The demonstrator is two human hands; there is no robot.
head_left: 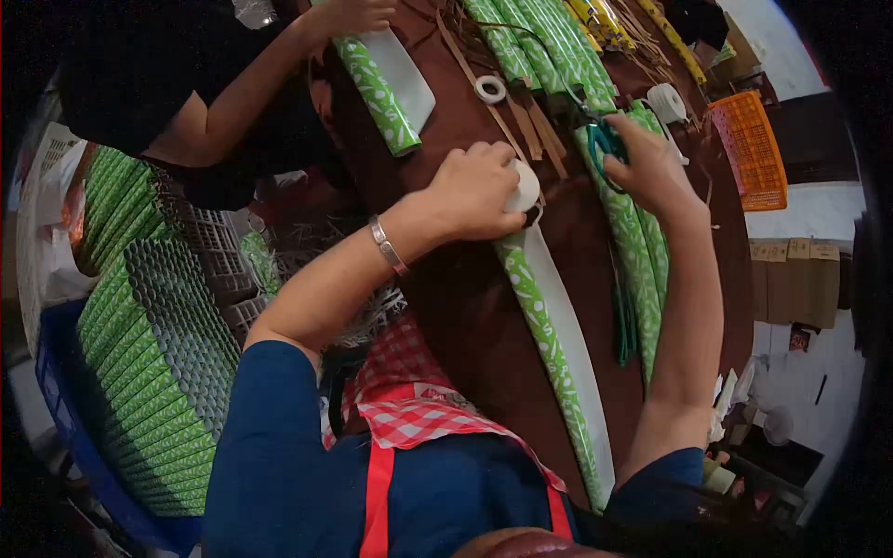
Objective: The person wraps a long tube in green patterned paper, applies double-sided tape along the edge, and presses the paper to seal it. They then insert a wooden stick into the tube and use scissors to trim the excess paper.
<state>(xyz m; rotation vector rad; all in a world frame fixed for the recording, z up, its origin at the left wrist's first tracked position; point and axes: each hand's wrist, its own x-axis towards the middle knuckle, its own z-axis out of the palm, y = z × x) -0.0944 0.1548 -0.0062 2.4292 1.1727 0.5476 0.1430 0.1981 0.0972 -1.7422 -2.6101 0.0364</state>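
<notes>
My left hand is closed on a roll of white tape, just over the upper end of a green printed paper roll. A white flap of that paper lies loose along its right side. In my right hand are scissors with teal handles, their blades pointing up and left toward the green rolls at the far side. Under the right hand and forearm lie more green paper rolls, with a dark green-handled tool beside them.
A brown-covered table carries another tape roll, a thicker white roll and brown strips. Across it, a person's hand rests by a green roll. A blue crate holds stacked green rolls; an orange basket stands right.
</notes>
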